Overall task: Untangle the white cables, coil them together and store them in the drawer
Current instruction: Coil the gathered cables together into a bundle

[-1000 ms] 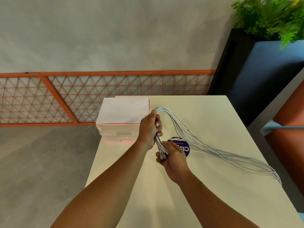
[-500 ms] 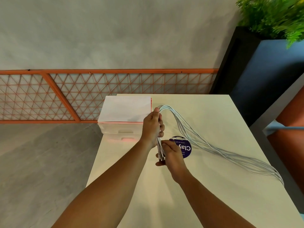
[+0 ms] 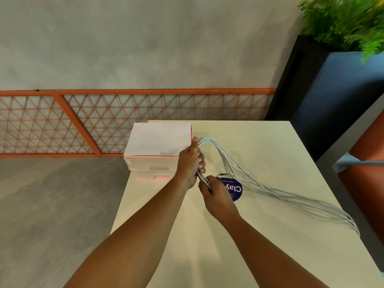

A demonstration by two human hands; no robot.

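A bundle of several white cables (image 3: 276,196) arcs up from my hands and trails right across the cream table (image 3: 259,146) to its right edge. My left hand (image 3: 190,163) grips the bundle upright near its bend, thumb pointing up. Just below it, my right hand (image 3: 217,196) pinches the cable ends together. A small white and pink drawer unit (image 3: 153,152) stands at the table's back left, right beside my left hand; its drawers look closed.
A round purple sticker or lid reading "Clay" (image 3: 234,189) lies under the cables next to my right hand. An orange lattice fence (image 3: 124,121) runs behind the table. A dark blue planter (image 3: 332,90) with a green plant stands at the right.
My right hand has slid a little up the cable ends toward my left hand. The bundle's arc and trailing part stay much the same.
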